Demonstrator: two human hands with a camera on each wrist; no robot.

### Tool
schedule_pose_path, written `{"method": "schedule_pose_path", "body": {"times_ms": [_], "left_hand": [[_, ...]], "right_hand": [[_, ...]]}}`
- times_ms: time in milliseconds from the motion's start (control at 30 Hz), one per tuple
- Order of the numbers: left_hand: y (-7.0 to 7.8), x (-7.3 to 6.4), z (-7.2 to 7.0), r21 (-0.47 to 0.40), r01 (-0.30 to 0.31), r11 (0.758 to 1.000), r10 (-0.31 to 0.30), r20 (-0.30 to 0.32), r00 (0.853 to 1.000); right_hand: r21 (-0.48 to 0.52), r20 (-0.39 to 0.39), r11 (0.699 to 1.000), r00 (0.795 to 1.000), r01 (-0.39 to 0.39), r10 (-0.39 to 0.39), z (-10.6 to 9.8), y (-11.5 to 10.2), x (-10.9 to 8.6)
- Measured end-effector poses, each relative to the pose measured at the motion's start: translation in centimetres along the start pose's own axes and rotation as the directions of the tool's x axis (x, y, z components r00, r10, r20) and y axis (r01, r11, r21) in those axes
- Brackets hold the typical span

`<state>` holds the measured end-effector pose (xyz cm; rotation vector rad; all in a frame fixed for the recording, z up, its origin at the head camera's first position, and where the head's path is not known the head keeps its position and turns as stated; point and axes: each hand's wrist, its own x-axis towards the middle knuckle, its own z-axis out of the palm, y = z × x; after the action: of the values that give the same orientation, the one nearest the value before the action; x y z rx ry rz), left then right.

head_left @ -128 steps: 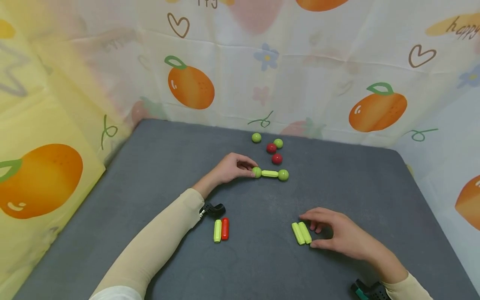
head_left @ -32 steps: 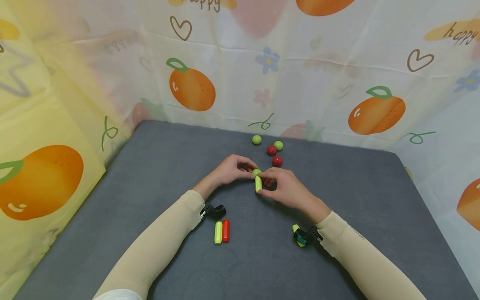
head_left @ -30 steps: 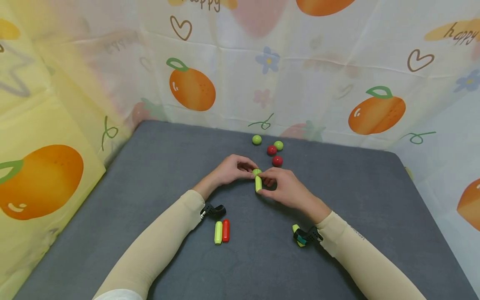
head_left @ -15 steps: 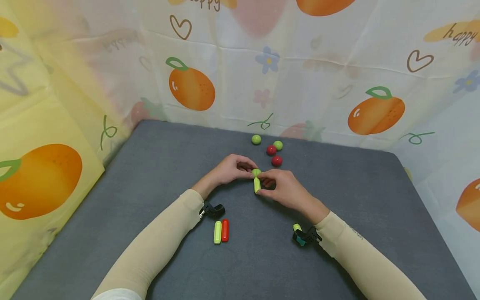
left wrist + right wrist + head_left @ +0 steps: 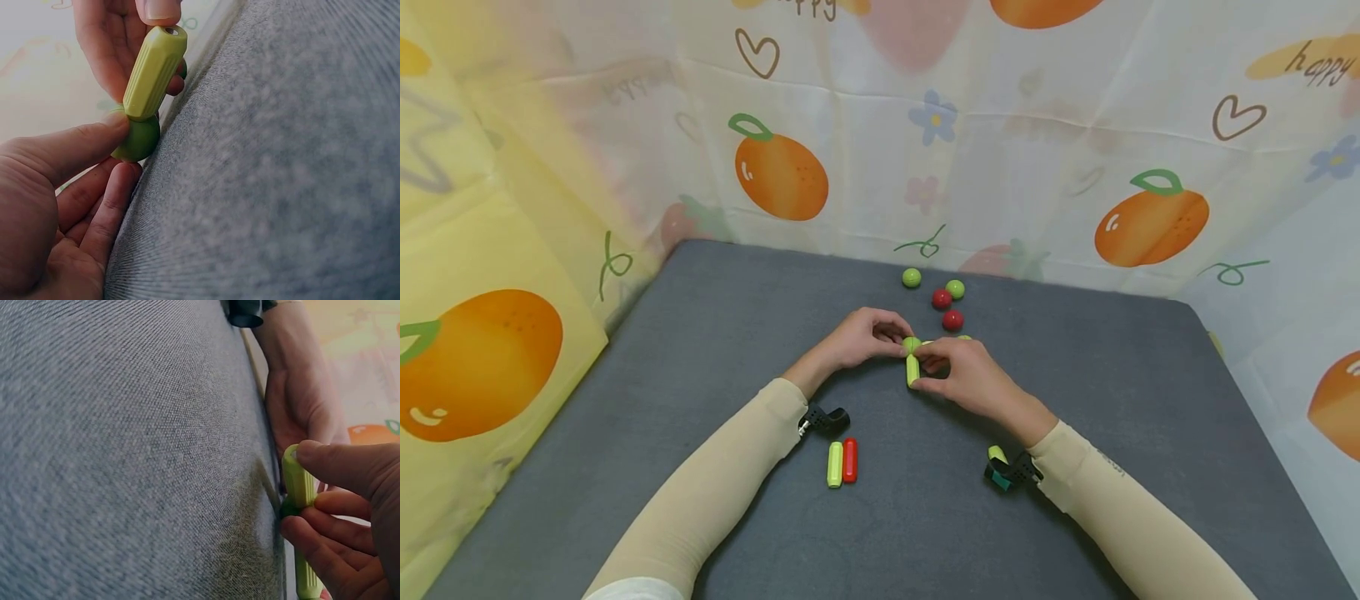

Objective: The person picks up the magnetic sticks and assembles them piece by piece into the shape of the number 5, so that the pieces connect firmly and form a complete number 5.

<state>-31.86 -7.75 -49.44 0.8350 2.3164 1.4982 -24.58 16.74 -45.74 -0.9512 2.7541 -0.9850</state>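
Note:
On the grey table my left hand [image 5: 867, 337] pinches a green toy ball [image 5: 912, 344] between thumb and fingers. My right hand [image 5: 966, 375] grips a yellow-green building rod [image 5: 913, 372] by its two ends, thumb at the near one. In the left wrist view the rod [image 5: 155, 75] meets the ball [image 5: 139, 140], and its free end shows a small metal spot. A second yellow-green rod [image 5: 306, 575] appears low in the right wrist view. Behind my right hand, only the top of another green ball [image 5: 965, 337] peeks out.
Two green balls, one at the back [image 5: 912, 277], and two red balls [image 5: 952, 320] lie beyond my hands. A yellow-green rod [image 5: 835, 464] and a red rod [image 5: 850, 460] lie side by side in front. Another yellow-green rod [image 5: 997, 453] is partly hidden by the right wrist camera [image 5: 1015, 472].
Since the oldest frame, my right hand has picked one yellow-green rod from the pair at right and brought it to the left-held ball. Over the last second both hands stay nearly still.

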Motion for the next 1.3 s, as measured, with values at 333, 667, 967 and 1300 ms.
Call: {"method": "schedule_pose_path", "body": {"times_ms": [333,667,967,1300], "left_hand": [[0.3,-0.2,-0.1,-0.027,0.001,1.000,0.000,0.011,1.000],[0.5,-0.4,0.0,0.004,0.006,1.000,-0.006,0.002,1.000],[0.5,-0.5,0.0,0.002,0.014,1.000,-0.014,-0.007,1.000],[0.5,-0.5,0.0,0.006,0.015,1.000,-0.015,-0.019,1.000]], "right_hand": [[0.025,-0.086,0.999,0.995,-0.042,0.044,-2.4,0.4,-0.4],[-0.142,-0.123,0.977,0.982,-0.157,0.140,-3.2,3.3,-1.2],[-0.124,-0.135,0.981,0.982,-0.152,0.135,-3.0,4.0,-1.3],[-0.129,-0.123,0.980,0.983,-0.153,0.137,-3.0,3.9,-1.4]]}}
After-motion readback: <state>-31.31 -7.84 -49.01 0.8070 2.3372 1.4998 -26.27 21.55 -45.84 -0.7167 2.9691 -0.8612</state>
